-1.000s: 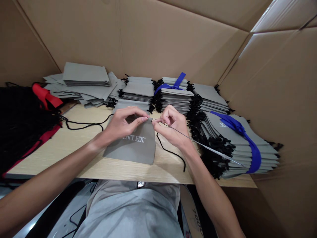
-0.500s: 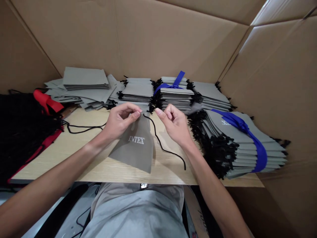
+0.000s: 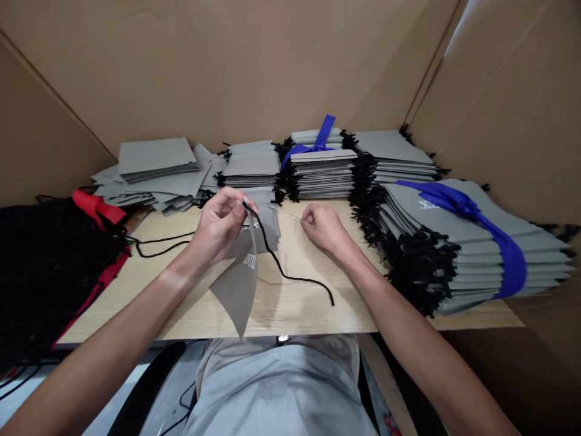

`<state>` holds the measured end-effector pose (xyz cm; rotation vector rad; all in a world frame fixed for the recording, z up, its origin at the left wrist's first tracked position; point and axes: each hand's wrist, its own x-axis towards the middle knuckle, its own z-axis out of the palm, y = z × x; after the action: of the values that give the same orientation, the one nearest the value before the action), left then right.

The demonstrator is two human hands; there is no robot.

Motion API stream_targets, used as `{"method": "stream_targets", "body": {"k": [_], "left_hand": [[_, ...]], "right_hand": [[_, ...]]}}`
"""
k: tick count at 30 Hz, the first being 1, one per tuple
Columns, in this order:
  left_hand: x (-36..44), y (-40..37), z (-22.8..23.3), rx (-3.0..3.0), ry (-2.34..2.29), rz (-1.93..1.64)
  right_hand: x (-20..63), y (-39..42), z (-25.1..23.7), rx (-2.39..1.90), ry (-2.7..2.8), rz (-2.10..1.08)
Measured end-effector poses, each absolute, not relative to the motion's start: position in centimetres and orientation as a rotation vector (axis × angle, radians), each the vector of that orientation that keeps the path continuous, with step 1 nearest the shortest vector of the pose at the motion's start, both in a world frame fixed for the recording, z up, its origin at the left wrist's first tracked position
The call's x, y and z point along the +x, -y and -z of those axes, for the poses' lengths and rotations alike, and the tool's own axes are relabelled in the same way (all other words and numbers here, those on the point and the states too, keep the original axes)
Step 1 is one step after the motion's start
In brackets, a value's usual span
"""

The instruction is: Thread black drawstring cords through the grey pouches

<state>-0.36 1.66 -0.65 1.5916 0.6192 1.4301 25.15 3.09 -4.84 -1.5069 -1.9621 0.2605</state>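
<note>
1. The left hand (image 3: 221,225) was raised just above the worktop (image 3: 299,303), its fingers (image 3: 236,212) pinched shut on the top corner of a grey pouch (image 3: 238,290) and on the upper end of a black cord (image 3: 290,277).
2. The grey pouch hung tilted from that pinch, seen nearly edge-on, with its lower corner pointing down past the near edge of the worktop; white lettering showed on its face but was too foreshortened to read.
3. The black cord ran from the pinch down and rightward, its free end lying on the worktop between the two forearms.
4. The right hand (image 3: 323,227) rested on the worktop, well apart from the left, its fingers (image 3: 308,215) closed upon a thin wire threader (image 3: 290,215) that pointed leftward toward the pouch.
5. Stacks of grey pouches (image 3: 318,172) with black cord ends stood along the far edge; two stacks were bound with blue ribbon (image 3: 494,236).
6. A heap of loose black cords (image 3: 40,260), tied with a red band (image 3: 97,209), lay at the left.
7. Cardboard walls (image 3: 272,66) enclosed the worktop behind and at the right.
</note>
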Motion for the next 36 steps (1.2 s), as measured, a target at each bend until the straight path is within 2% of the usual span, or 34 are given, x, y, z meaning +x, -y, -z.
{"method": "stream_targets", "body": {"k": [5, 10, 14, 23, 36], "left_hand": [[-0.1, -1.4, 0.5, 1.505, -0.640, -1.418], [0.0, -1.0, 0.6, 1.567, -0.783, -1.399], [0.0, -0.9, 0.8, 1.650, -0.811, -1.317], [0.2, -1.0, 1.3, 1.756, -0.823, -1.199], [0.5, -0.3, 0.4, 1.858, -0.894, -1.291]], "right_hand": [[25.0, -2.7, 3.9, -1.497, 2.002, -0.273], [23.8, -0.7, 0.0, -0.924, 1.749, -0.403], [22.4, 1.5, -2.2, -0.685, 1.662, -0.466], [21.8, 2.8, -2.2, -0.636, 1.776, -0.412], [21.9, 3.3, -2.6, -0.575, 1.797, -0.316]]}}
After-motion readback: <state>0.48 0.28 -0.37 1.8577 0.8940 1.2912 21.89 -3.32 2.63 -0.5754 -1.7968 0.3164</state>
